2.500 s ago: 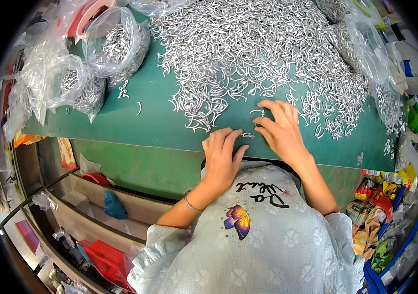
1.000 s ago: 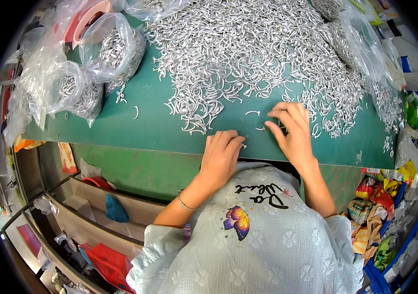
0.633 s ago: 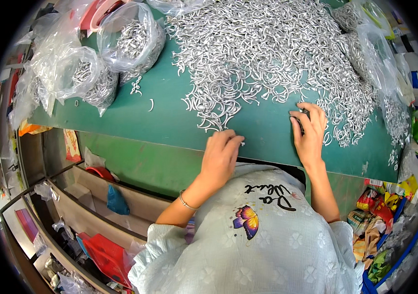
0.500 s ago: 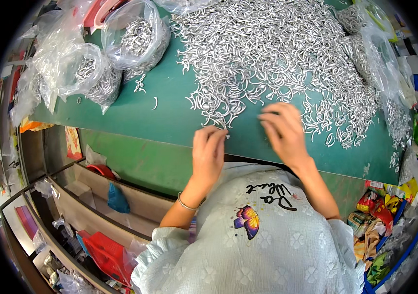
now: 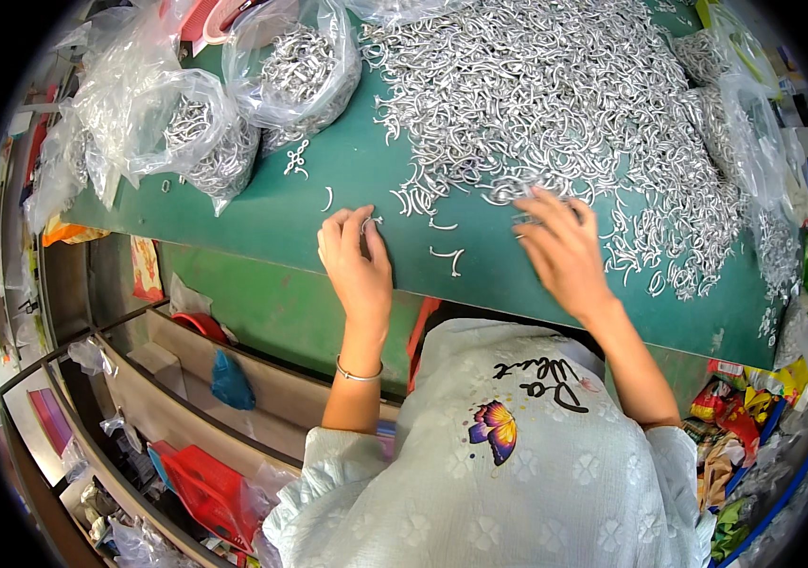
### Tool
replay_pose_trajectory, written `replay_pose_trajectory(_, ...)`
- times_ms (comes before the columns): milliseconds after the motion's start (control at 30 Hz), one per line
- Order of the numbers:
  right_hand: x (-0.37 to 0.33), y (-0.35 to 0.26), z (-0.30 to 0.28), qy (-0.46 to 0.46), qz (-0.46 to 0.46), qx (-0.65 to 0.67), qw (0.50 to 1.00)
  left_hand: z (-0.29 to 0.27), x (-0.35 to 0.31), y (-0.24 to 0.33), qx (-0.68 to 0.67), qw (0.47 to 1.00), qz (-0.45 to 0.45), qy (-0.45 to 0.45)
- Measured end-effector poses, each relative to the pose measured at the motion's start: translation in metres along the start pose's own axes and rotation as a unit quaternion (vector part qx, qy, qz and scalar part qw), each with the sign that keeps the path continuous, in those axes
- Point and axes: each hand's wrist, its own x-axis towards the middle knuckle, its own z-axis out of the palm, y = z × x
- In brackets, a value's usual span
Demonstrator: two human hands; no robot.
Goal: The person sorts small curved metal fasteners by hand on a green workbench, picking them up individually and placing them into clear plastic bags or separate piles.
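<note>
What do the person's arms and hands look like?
The left hand and right hand wear no gloves. A thin, silvery bangle circles the left wrist. Pale bluish-white sleeves leave the forearms bare, and the left one looks ruffled.

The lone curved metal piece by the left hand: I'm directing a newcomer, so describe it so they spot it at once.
On the green table, at left, an open clear bag has a small cluster of metal parts just in front of it. Between that cluster and the left hand lies the lone curved piece, touching no other, unlike the parts in the cluster.
</note>
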Motion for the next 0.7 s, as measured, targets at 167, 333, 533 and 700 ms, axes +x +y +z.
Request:
replay_pose_trajectory(167, 0.034, -0.019, -0.001, 0.043, -0.002, 0.052, 0.998, -0.004, 0.000, 0.020, 0.008, 0.999, 0.020, 0.045)
replay_pose_trajectory(333, 0.078, -0.053, 0.047, -0.053, -0.104, 0.020, 0.993, -0.002, -0.008, 0.025, -0.003, 0.996, 0.013, 0.088)
replay_pose_trajectory(533, 0.041, -0.018, 0.015, -0.097, -0.062, -0.011, 0.993, -0.010, -0.013, 0.006, 0.024, 0.998, -0.002, 0.053)
replay_pose_trajectory(700, 0.017, -0.009, -0.011, -0.021, -0.017, -0.072, 0.997, -0.012, 0.014, -0.019, 0.096, 0.992, -0.029, 0.083)
